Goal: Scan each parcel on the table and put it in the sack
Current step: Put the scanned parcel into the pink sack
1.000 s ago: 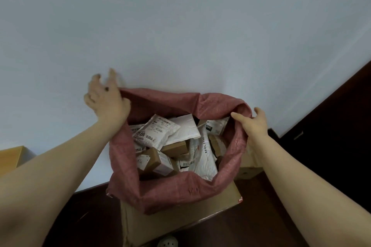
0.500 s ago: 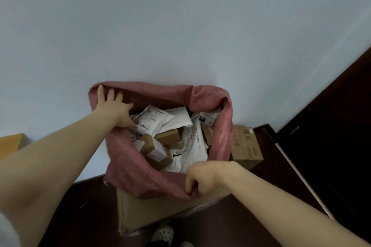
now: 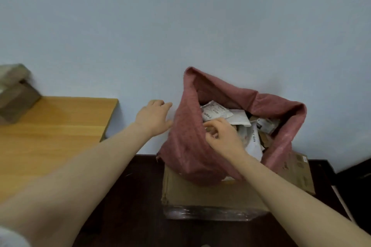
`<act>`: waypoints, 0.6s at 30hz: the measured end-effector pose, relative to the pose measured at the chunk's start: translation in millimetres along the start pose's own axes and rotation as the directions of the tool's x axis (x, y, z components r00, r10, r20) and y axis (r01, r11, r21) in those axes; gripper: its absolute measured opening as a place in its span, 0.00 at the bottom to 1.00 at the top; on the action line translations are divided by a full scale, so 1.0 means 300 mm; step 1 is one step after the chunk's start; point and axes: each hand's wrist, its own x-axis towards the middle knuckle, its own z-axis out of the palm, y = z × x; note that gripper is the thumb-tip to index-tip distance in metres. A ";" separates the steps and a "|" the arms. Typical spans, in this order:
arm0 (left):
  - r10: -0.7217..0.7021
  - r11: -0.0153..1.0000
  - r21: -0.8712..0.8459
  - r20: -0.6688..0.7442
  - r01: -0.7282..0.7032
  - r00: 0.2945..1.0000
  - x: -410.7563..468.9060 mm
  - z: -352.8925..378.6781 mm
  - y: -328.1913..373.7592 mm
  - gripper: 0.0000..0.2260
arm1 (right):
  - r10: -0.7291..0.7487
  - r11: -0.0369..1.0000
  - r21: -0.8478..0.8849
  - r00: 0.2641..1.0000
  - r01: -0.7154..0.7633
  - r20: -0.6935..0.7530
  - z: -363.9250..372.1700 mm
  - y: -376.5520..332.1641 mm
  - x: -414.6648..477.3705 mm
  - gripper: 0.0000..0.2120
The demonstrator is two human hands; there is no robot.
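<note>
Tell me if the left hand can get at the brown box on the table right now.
Probably yes. The left hand is open and holds nothing, beside the sack, and nothing on the table stands between it and the box. The box sits far left, so the arm must swing well across.

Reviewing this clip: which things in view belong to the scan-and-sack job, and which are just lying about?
Part of the job: red sack; parcels inside it; blurred brown box, likely a parcel, on the wooden table; left hand by the sack's side; right hand at its mouth.
Lying about: cardboard box under the sack; second carton to its right.
</note>
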 end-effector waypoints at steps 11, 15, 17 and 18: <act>-0.387 0.922 0.047 0.057 0.384 0.920 -0.846 -0.046 -0.864 0.26 | -0.138 0.990 0.079 0.927 0.118 0.349 0.726 -0.866 -0.159 0.21; -0.531 0.843 0.115 0.021 0.526 0.847 -1.119 -0.055 -1.153 0.26 | -0.210 0.977 0.121 0.858 0.173 0.469 0.936 -1.167 -0.228 0.25; -0.581 0.809 0.119 0.005 0.576 0.814 -1.208 -0.061 -1.259 0.28 | -0.243 0.970 0.124 0.834 0.209 0.496 1.007 -1.271 -0.227 0.25; -0.602 0.794 0.111 0.003 0.598 0.798 -1.239 -0.065 -1.304 0.28 | -0.258 0.966 0.125 0.828 0.225 0.498 1.038 -1.314 -0.216 0.25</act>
